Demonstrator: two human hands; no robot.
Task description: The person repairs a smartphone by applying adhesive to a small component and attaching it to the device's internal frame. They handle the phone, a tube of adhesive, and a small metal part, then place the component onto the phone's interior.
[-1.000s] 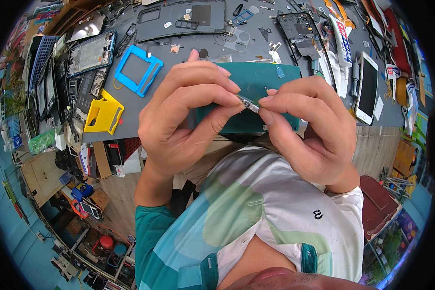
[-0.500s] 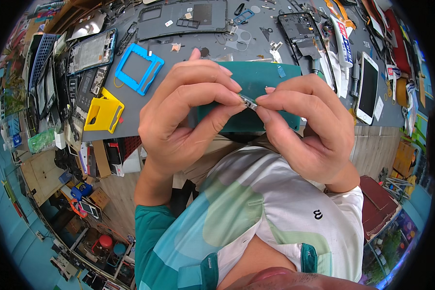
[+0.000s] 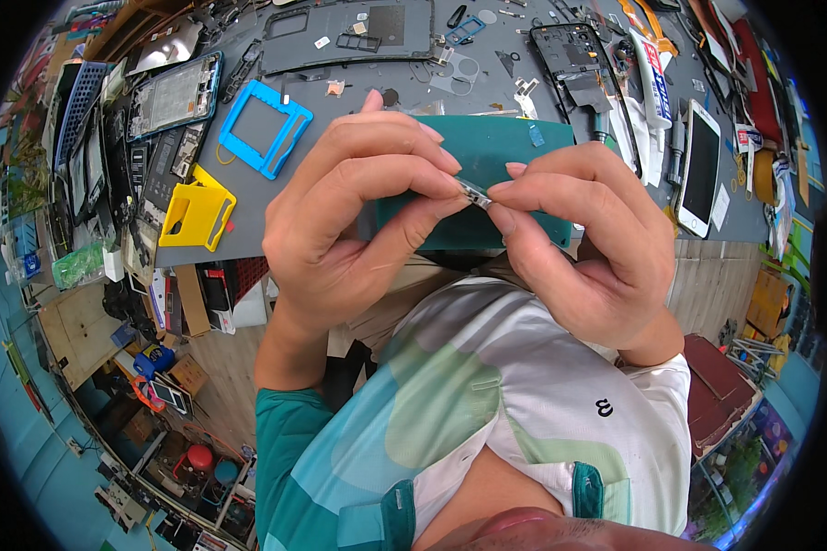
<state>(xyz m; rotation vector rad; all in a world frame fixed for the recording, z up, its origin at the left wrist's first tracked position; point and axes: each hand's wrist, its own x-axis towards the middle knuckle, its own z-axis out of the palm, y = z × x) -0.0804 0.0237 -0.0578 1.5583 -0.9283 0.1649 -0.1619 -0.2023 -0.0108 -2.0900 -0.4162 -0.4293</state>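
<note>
Left hand [image 3: 326,216] clamped on small metallic part [image 3: 475,194] | right hand [image 3: 606,243] pinching its other end | over green mat [image 3: 487,147], near edge of desk [image 3: 239,225] — we should press lightly

On my feed I make out a small, narrow, silvery part [image 3: 475,195] with dark patches, its finer detail too tiny to read. It slants between the fingertips of my left hand [image 3: 345,216] and right hand [image 3: 602,243].
</note>
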